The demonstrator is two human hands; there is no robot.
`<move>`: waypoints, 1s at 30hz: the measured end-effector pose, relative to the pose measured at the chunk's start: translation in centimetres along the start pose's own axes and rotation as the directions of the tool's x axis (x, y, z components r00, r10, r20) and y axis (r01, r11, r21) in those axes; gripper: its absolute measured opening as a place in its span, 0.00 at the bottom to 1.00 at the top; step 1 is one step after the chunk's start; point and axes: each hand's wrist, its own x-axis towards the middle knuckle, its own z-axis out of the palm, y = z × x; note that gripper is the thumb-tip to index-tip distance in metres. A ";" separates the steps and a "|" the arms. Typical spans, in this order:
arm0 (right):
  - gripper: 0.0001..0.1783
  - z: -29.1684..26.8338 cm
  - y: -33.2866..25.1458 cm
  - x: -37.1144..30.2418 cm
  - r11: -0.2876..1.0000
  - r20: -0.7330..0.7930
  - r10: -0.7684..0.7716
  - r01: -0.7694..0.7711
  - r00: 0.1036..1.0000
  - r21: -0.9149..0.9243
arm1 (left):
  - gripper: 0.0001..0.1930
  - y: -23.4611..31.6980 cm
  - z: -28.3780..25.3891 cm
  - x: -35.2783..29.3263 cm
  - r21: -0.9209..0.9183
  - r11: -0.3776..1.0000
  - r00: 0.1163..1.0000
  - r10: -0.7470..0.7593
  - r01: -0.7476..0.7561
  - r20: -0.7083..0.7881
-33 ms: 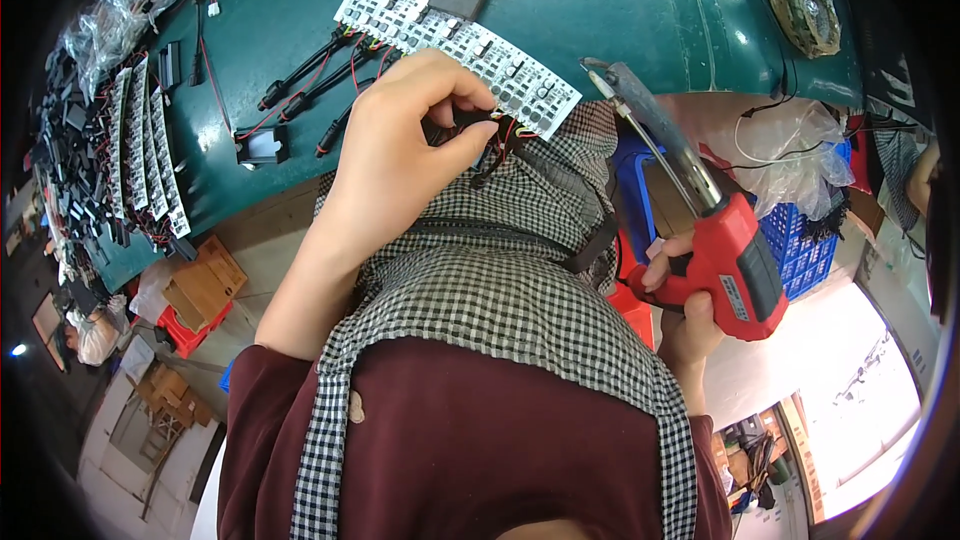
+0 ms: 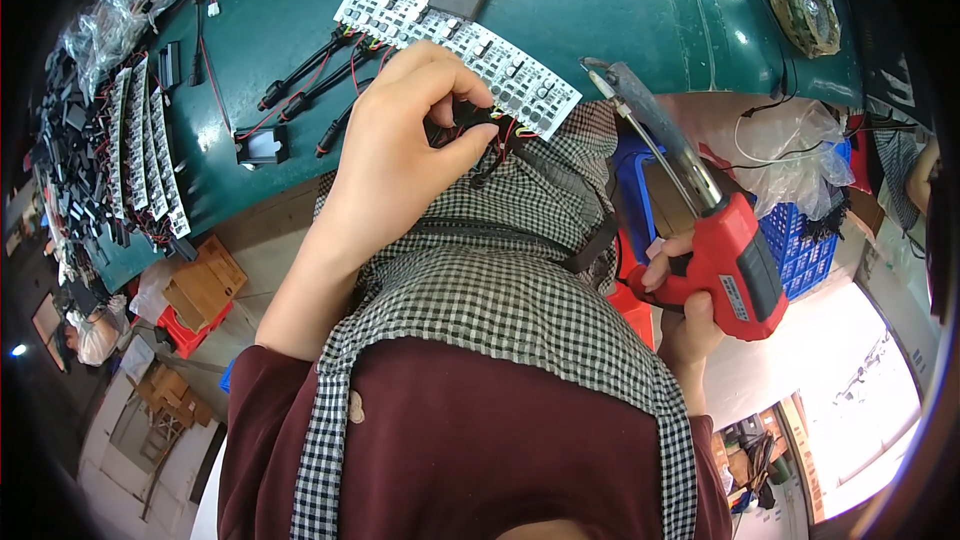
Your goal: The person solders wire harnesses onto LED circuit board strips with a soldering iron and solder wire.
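My left hand (image 2: 400,145) is closed in a pinch on a small black connector with red and black wires (image 2: 480,130), held at the near edge of the green desk (image 2: 620,20), just beside the long white circuit strip (image 2: 455,40) lying across it. My right hand (image 2: 685,290) is gripped around the handle of a red soldering gun (image 2: 720,240), its metal tip (image 2: 605,75) tilted up toward the strip's right end, apart from the connector. Black cables with red leads (image 2: 310,75) lie left of the strip. More white strips (image 2: 145,145) sit at the desk's left edge. A blue crate (image 2: 805,240) stands to my right.
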 end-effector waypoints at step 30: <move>0.41 -0.2 -0.4 -0.8 0.995 0.014 0.093 -0.092 0.996 -0.030 | 0.15 -2.9 2.2 -1.4 0.621 0.594 0.729 0.683 -0.511 -0.053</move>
